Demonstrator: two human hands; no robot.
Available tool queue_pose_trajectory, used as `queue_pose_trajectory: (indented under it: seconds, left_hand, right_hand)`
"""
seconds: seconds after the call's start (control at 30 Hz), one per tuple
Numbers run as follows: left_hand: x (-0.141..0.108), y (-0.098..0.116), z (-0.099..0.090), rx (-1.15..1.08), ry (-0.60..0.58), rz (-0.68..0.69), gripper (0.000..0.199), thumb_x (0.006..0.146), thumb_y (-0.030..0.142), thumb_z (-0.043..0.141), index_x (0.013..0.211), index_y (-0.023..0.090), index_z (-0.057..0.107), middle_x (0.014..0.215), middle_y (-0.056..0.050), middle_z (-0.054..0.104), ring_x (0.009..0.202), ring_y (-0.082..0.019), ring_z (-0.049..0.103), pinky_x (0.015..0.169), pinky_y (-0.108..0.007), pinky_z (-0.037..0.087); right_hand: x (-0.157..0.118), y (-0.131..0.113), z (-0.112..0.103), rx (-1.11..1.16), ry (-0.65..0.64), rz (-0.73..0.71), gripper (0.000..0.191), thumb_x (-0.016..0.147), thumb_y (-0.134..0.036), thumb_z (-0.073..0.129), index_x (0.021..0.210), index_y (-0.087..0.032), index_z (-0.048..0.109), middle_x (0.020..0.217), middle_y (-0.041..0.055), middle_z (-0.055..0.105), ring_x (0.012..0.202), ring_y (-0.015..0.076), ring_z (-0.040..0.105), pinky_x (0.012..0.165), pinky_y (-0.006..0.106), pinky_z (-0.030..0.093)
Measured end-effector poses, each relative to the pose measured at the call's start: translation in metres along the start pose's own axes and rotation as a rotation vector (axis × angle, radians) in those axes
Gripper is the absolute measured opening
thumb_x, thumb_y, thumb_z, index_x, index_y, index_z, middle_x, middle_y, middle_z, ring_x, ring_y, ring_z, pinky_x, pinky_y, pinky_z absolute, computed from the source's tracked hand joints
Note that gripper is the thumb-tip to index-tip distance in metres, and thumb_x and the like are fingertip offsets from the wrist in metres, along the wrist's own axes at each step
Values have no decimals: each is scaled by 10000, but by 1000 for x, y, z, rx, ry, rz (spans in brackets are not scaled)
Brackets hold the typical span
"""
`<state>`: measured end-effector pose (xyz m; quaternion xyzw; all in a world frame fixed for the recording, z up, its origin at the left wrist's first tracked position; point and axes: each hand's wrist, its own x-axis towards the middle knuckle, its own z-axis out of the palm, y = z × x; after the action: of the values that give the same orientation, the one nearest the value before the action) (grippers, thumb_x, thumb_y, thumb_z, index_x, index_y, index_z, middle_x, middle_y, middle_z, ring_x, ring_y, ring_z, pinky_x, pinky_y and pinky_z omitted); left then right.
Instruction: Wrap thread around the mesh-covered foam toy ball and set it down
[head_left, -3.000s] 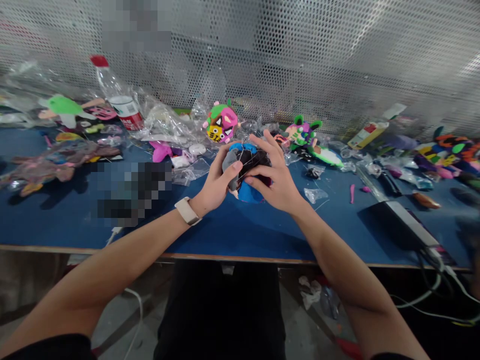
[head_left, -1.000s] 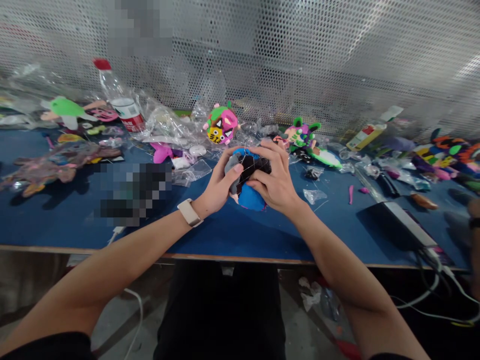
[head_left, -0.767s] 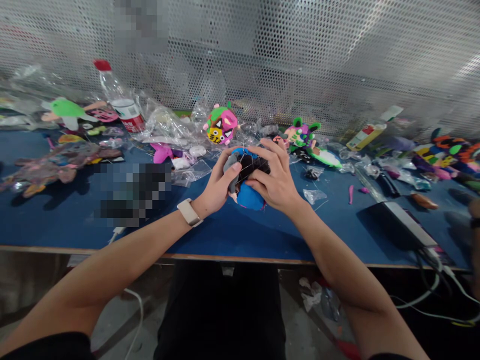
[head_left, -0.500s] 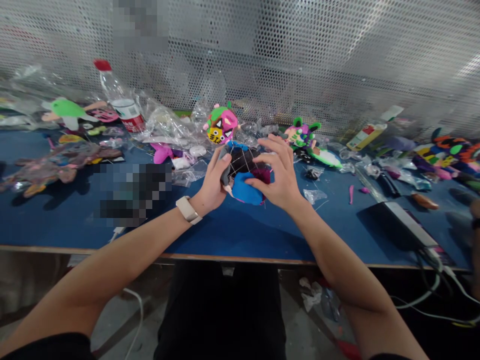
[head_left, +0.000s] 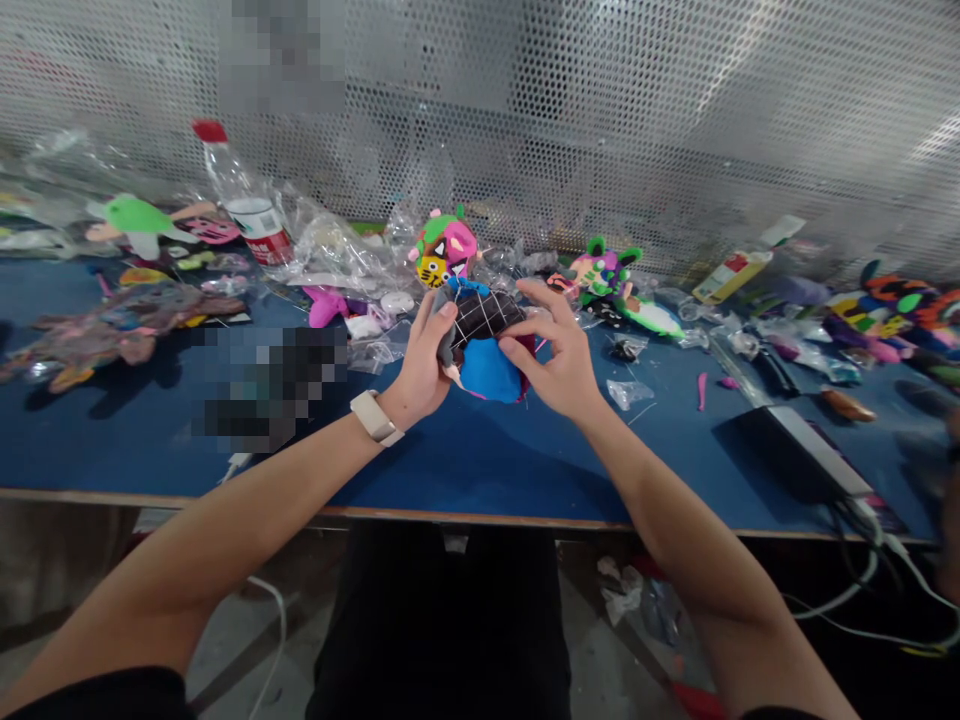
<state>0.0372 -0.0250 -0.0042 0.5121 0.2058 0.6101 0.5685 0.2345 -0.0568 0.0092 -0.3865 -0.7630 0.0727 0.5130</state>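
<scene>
Over the desk I hold a multicoloured modelling-clay piece (head_left: 489, 368). It has a smooth blue part at the front, a black part with white grid lines (head_left: 484, 315) above, grey at the left and dark red at the right. My left hand (head_left: 421, 370) is closed around the grey left side, thumb on top. The thumb and index finger of my right hand (head_left: 564, 352) pinch the right edge where black and blue meet; its other fingers are bent above. Just behind stands a round clay head (head_left: 446, 248) with a yellow cat face.
A red-capped bottle (head_left: 251, 205), plastic wrap (head_left: 337, 245) and a flat brown clay piece (head_left: 127, 330) lie left. To the right are a green-eared clay figure (head_left: 606, 265), a yellow box (head_left: 731, 277), a black box with cables (head_left: 799, 455) and more clay figures (head_left: 892, 310). A perforated metal panel (head_left: 555, 110) stands behind.
My right thumb has moved up from the blue part to the edge of the black grid part. The clay piece has tilted slightly, showing more of the grid.
</scene>
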Motion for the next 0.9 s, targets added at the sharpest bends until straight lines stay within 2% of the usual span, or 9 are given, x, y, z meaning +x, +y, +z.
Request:
queue_pose_trajectory:
  seconds: [0.1, 0.2, 0.3, 0.4, 0.53, 0.63, 0.73, 0.9]
  left_hand:
    - [0, -2, -1, 43, -45, 54, 446, 1025, 648, 667, 1299, 298, 637, 1259, -94, 783, 1278, -341, 761, 1031, -528, 652]
    - [1, -5, -5, 105, -42, 107, 417, 1036, 653, 667, 1267, 308, 627, 1118, -62, 780, 1104, -290, 811, 869, -427, 689]
    - [2, -9, -10, 144, -61, 128, 372, 1064, 633, 636, 1252, 314, 605, 1038, -39, 754, 934, -235, 810, 753, -366, 681]
    - [2, -11, -13, 205, -92, 165, 351, 1106, 621, 560, 1289, 323, 579, 992, -33, 728, 855, -213, 799, 718, -357, 673]
    - [2, -12, -13, 235, -104, 185, 359, 1118, 619, 532, 1341, 339, 562, 1073, -46, 734, 921, -213, 798, 764, -364, 675]
    - [2, -11, -14, 256, -126, 196, 381, 1120, 637, 516, 1377, 358, 551, 1151, -54, 739, 1021, -228, 796, 827, -383, 680]
    - [2, -11, -14, 271, -125, 205, 422, 1111, 674, 507, 1384, 357, 561, 1149, -60, 739, 1075, -251, 799, 862, -404, 686]
    - [1, -10, -11, 198, -94, 142, 400, 1082, 662, 582, 1297, 325, 598, 1093, -57, 728, 994, -243, 800, 789, -387, 689]
  right_hand:
    - [-3, 0, 4, -71, -63, 5, 317, 1098, -566, 627, 1057, -329, 832, 1748, 6, 506, 1689, 360, 368, 1348, 698, 351]
    - [-6, 2, 11, -84, -103, 27, 455, 1123, -613, 532, 1014, -286, 829, 1788, 33, 456, 1734, 378, 262, 1381, 726, 257]
    - [-8, 4, 14, -71, -120, 48, 523, 1125, -653, 486, 1003, -264, 813, 1770, 76, 475, 1728, 374, 278, 1383, 721, 257]
    - [-8, 4, 16, -78, -114, 58, 543, 1129, -666, 457, 986, -265, 793, 1709, 85, 533, 1698, 360, 346, 1369, 709, 306]
    - [-9, 3, 18, -101, -81, 62, 565, 1145, -659, 399, 993, -259, 768, 1649, 109, 569, 1663, 356, 400, 1364, 698, 329]
    - [-10, 1, 20, -118, -62, 50, 556, 1163, -632, 339, 1067, -269, 749, 1644, 109, 563, 1668, 338, 386, 1376, 681, 323]
    - [-10, 0, 21, -135, -62, 47, 533, 1166, -629, 323, 1130, -281, 726, 1619, 108, 577, 1655, 326, 403, 1375, 666, 338]
    - [-11, 0, 23, -143, -58, 81, 569, 1151, -670, 323, 1005, -266, 697, 1577, 132, 579, 1583, 353, 466, 1334, 677, 383]
